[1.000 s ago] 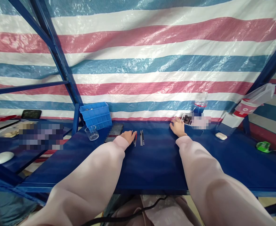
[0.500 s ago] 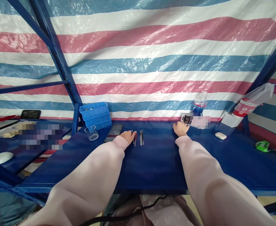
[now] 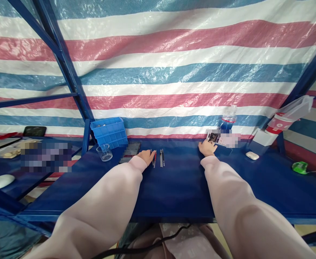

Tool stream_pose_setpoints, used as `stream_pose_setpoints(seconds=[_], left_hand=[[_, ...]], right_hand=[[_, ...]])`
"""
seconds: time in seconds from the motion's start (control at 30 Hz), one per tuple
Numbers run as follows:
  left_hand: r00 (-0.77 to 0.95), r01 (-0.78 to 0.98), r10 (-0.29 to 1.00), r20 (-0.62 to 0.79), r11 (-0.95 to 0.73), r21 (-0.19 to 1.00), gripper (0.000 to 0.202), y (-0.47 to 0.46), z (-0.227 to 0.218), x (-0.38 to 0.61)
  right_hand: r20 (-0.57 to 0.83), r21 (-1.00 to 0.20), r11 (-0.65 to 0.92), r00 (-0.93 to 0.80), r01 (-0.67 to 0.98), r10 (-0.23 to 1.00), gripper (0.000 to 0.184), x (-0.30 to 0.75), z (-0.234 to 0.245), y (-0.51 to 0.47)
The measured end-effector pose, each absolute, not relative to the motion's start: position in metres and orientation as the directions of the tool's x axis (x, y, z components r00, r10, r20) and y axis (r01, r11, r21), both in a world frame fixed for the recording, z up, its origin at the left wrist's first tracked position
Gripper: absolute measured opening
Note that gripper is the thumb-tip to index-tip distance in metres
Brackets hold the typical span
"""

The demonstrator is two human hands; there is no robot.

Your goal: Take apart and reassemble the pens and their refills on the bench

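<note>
Fingers of the right hand [image 3: 207,148] are laid almost flat, touching the lower edge of a partly blurred printed card [image 3: 214,138], which is seen lying flatter on the blue tabletop [image 3: 179,194] than a moment ago; whether it is gripped cannot be told. The left hand [image 3: 146,156] is rested open, just beside slim pens [image 3: 154,159], holding nothing.

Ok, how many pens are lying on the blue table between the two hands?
4. A dark pen and a red pen lie close together beside the left hand; two dark pens lie side by side further right. Another could hide under that hand.
</note>
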State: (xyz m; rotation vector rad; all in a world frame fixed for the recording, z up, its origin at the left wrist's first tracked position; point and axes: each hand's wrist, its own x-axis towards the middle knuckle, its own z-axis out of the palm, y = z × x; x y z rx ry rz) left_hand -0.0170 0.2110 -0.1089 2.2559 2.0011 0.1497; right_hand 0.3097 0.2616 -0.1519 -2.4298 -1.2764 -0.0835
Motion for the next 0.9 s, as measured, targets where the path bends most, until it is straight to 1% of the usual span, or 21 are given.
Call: stream_pose_setpoints(seconds=[0.13,0.3,0.4,0.47,0.53,0.77,0.9], left_hand=[[0.113,0.982,0.994,-0.010,-0.110,0.152,0.058,0.2104,-0.1082,-0.0162],[0.109,0.984,0.994,-0.009,-0.106,0.145,0.058,0.2111,-0.1091,-0.0163],[0.119,0.981,0.993,-0.007,-0.117,0.156,0.058,0.2119,-0.1100,-0.0171],[0.122,0.980,0.993,-0.004,-0.119,0.160,0.058,0.2123,-0.1105,-0.0176],[0.123,0.979,0.992,-0.005,-0.121,0.162,0.058,0.2125,-0.1106,-0.0178],[0.122,0.980,0.992,-0.018,-0.118,0.163,0.059,0.2124,-0.1099,-0.0179],[0.119,0.980,0.993,-0.010,-0.116,0.163,0.058,0.2121,-0.1103,-0.0176]], right_hand=[[0.202,-0.339,-0.511,0.592,0.790,0.780,0.044,0.3106,-0.1533,0.2639],[0.209,-0.368,-0.533,0.627,0.761,0.751,0.049,0.3127,-0.1580,0.2674],[0.262,-0.391,-0.501,0.615,0.772,0.744,0.050,0.3136,-0.1583,0.2671],[0.317,-0.393,-0.471,0.598,0.789,0.737,0.049,0.3134,-0.1569,0.2658],[0.340,-0.393,-0.462,0.592,0.795,0.730,0.048,0.3125,-0.1551,0.2642],[0.315,-0.387,-0.469,0.592,0.794,0.742,0.047,0.3110,-0.1524,0.2625],[0.272,-0.419,-0.523,0.652,0.742,0.707,0.048,0.3121,-0.1520,0.2634]])
